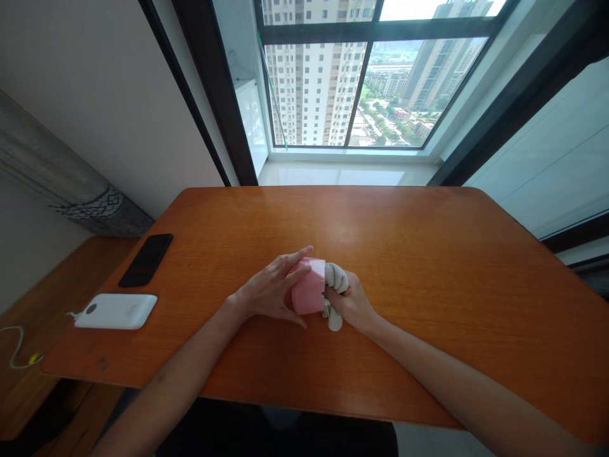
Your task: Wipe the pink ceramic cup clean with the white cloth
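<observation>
Both my hands meet at the middle of the wooden table. My left hand grips a pink piece of fabric, fingers curled over its top and side. My right hand is closed around a white rolled piece of fabric that sticks out beside the pink one. The two pieces touch; I cannot tell whether they are joined. Part of the white piece pokes out below my right hand.
A black phone lies face up near the table's left edge. A white power bank with a cable sits just in front of it. A lower wooden bench stands to the left. A large window lies beyond the far edge.
</observation>
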Motion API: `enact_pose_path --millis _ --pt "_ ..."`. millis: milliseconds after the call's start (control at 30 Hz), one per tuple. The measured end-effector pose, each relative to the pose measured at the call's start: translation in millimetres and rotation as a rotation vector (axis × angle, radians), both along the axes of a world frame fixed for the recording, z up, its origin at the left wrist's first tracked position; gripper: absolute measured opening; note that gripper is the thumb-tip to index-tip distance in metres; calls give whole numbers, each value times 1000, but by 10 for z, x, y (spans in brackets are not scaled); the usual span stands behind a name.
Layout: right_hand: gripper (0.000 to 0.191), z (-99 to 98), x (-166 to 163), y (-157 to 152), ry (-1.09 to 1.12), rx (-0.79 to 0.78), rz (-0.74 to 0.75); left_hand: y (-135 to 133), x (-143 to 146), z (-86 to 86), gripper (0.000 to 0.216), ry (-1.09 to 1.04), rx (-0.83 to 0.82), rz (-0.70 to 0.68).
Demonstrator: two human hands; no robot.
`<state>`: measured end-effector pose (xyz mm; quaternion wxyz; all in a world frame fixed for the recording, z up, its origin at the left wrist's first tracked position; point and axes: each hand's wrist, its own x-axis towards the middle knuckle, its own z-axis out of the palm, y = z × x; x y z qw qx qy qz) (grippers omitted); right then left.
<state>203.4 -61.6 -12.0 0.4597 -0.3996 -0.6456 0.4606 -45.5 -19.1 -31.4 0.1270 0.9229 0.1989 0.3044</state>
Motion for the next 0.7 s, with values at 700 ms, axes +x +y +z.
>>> enact_pose_path --millis 700 --pt "8 50 -29 11 2 104 32 -28 69 6 145 -81 -182 -10"
